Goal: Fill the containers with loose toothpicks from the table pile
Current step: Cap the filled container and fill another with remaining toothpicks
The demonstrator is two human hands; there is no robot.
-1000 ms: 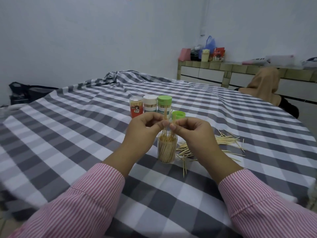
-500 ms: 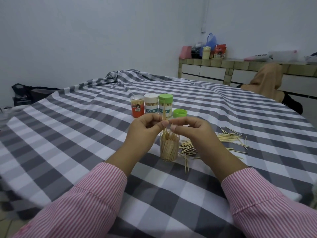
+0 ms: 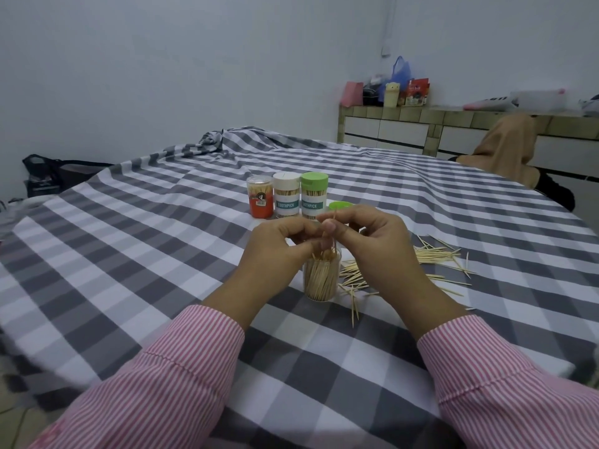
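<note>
Both hands pinched few toothpicks upright over open container. Toothpicks light, stiff, brittle, sharp-tipped; best pinched mid-shaft, grip narrow.

Grey-white checked tablecloth, pink-striped sleeves, green lid.

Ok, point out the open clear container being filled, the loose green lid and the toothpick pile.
open clear container (image 3: 321, 281), head view, on its clear side wall.
loose green lid (image 3: 339, 205), head view, on its top.
toothpick pile (image 3: 431, 257), head view, on the dense bundle right of the hands.
</note>
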